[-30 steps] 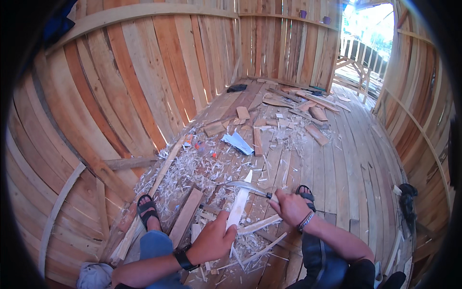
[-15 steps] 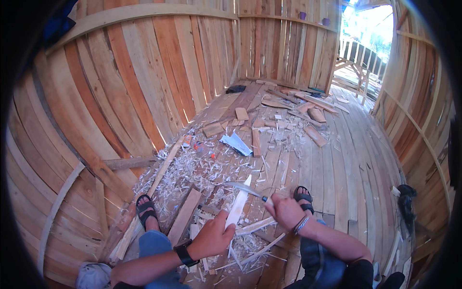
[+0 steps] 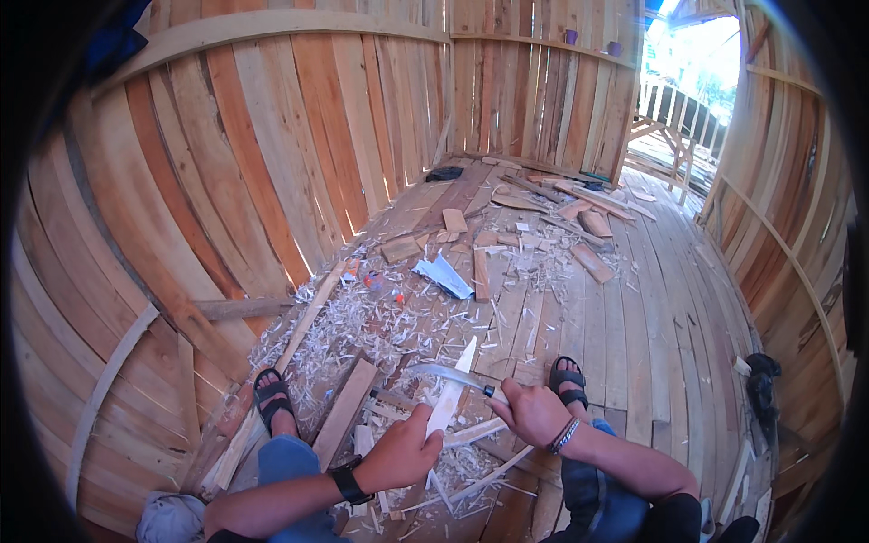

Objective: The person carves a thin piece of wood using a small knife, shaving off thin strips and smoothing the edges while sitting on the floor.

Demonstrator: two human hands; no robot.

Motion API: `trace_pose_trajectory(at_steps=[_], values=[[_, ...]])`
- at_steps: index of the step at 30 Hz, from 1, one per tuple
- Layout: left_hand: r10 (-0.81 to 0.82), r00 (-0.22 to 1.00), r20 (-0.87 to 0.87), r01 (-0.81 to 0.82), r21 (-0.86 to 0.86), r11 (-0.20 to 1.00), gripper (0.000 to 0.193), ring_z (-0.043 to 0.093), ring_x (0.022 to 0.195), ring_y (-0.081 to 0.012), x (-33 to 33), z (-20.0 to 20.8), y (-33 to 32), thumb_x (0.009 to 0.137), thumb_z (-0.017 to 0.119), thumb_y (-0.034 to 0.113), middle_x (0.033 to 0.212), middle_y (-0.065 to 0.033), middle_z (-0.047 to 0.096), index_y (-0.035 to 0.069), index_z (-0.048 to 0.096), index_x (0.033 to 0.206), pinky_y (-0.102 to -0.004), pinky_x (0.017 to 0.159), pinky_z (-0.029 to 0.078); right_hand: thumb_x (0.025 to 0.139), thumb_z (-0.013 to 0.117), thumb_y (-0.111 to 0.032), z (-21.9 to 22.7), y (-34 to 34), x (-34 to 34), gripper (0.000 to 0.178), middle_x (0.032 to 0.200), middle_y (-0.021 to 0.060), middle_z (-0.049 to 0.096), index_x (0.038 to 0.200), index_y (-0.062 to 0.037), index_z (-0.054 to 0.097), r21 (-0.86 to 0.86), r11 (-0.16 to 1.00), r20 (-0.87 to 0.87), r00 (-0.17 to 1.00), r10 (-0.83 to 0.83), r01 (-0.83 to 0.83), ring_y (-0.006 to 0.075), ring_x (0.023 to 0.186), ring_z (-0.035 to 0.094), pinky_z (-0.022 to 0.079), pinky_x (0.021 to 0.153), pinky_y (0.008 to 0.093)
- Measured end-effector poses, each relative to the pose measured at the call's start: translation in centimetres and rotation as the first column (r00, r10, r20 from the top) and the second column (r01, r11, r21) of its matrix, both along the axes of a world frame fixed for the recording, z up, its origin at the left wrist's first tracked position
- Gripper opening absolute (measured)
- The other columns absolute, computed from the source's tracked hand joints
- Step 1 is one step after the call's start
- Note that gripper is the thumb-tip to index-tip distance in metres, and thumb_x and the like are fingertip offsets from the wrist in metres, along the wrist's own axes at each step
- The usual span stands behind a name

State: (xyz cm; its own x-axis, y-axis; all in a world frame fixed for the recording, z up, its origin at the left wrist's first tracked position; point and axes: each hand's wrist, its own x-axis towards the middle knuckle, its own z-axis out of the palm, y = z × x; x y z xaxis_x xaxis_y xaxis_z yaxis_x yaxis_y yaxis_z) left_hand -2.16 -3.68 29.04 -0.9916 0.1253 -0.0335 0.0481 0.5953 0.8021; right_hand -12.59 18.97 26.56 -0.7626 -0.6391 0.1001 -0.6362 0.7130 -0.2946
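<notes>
My left hand is closed round the lower end of a pale, pointed strip of wood, which slants up and away from me. In my right hand is the handle of a knife with a curved blade. The blade lies across the wood strip, pointing left, a little below the strip's tip. Whether its edge bites into the wood, I cannot tell. My fingers hide most of the handle and the strip's lower end. Both hands are above the floor between my sandalled feet.
Pale wood shavings cover the floor ahead. A thick board lies by my left foot. Beyond are a light blue sheet-like piece, several wood offcuts and planks. Plank walls rise around, with a bright doorway at far right.
My right hand has shifted slightly left and down, bringing the knife blade lower along the wood strip. The left hand keeps its hold and has moved little.
</notes>
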Motion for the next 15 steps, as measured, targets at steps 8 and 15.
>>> trace_pose_trajectory(at_steps=[8, 15], values=[[0.022, 0.997, -0.070, -0.022, -0.002, 1.000, 0.023, 0.058, 0.060, -0.0391, 0.4, 1.8, -0.3, 0.091, 0.053, 0.015, 0.065, -0.0220, 0.055, 0.000, 0.041, 0.103, -0.0473, 0.054, 0.040, 0.096, 0.047, -0.041, -0.1, 1.7, -1.0, 0.039, 0.066, 0.0242, 0.062, 0.093, -0.0033, 0.054, -0.017, 0.989, -0.053, 0.987, -0.150, 0.149, 0.0405, 0.066, 0.064, 0.050, 0.062, 0.0529], [-0.118, 0.993, 0.003, 0.118, -0.051, 0.992, 0.023, 0.058, 0.059, -0.0404, 1.0, 3.3, 0.0, 0.093, 0.051, 0.015, 0.063, -0.0216, 0.054, 0.001, 0.038, 0.106, -0.0474, 0.052, 0.039, 0.097, 0.052, -0.041, -2.5, 3.7, -4.8, 0.034, 0.056, -0.0054, 0.038, 0.079, -0.0134, 0.045, -0.591, 0.378, 0.807, 0.527, 0.267, 0.713, 0.0034, 0.043, 0.032, 0.021, 0.036, 0.0200]])
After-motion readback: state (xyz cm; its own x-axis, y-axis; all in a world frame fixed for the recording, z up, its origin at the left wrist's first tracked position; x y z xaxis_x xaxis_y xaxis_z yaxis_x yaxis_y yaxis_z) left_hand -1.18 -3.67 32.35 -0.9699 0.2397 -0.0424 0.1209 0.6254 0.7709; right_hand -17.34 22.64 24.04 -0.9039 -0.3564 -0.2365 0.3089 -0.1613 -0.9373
